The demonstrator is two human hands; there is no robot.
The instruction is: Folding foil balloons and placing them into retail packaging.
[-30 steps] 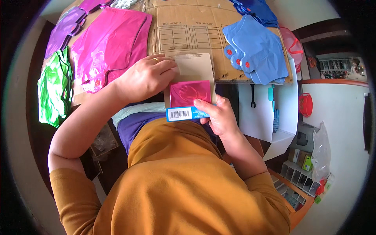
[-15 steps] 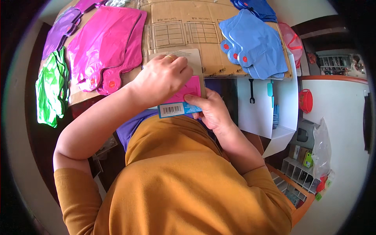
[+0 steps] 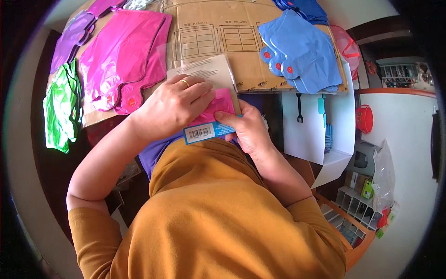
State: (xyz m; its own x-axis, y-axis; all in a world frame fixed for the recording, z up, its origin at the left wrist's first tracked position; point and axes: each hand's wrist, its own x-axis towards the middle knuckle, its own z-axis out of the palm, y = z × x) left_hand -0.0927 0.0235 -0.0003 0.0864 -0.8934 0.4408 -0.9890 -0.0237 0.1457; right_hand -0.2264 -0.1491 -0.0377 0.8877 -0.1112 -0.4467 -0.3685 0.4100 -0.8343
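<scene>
I see the right hand pinching shiny pink foil against a beige cardboard card; the left hand partly covers both, grip unclear. Positioning seems underway; next calls for steadiness.

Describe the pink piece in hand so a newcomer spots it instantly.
From the brown cardboard, go down to its near edge, where the right hand holds a card with a blue strip. The pink piece lies on the card above the strip, partly hidden by the left hand. Unlike the big pink sheets to its left, it is small and on the card.
</scene>
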